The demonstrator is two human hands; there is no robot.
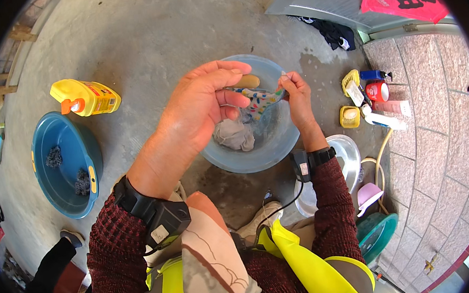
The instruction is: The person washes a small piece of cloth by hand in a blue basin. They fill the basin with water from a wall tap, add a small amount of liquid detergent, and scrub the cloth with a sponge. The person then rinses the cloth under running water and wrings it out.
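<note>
A white cloth with small multicoloured spots (264, 102) is stretched between my two hands, over a translucent blue basin (250, 164). My left hand (205, 96) is curled at the cloth's left end, its grip partly hidden by its own fingers. The cloth's right end is pinched between the thumb and fingers of my right hand (298, 95). Beyond the cloth, near my left fingertips, shows a tan rounded object (248, 81) whose kind I cannot make out. A wet greyish cloth (235, 134) lies bunched in the basin, beneath my left hand.
To the left are a blue tub (67, 180) with dark scrubbing pads and a yellow pump bottle (88, 97). At right, a clear basin (349, 150), a pink scoop (369, 195), a green basin (379, 237), a hose (380, 161) and several toiletries (376, 91) stand by the tiled wall.
</note>
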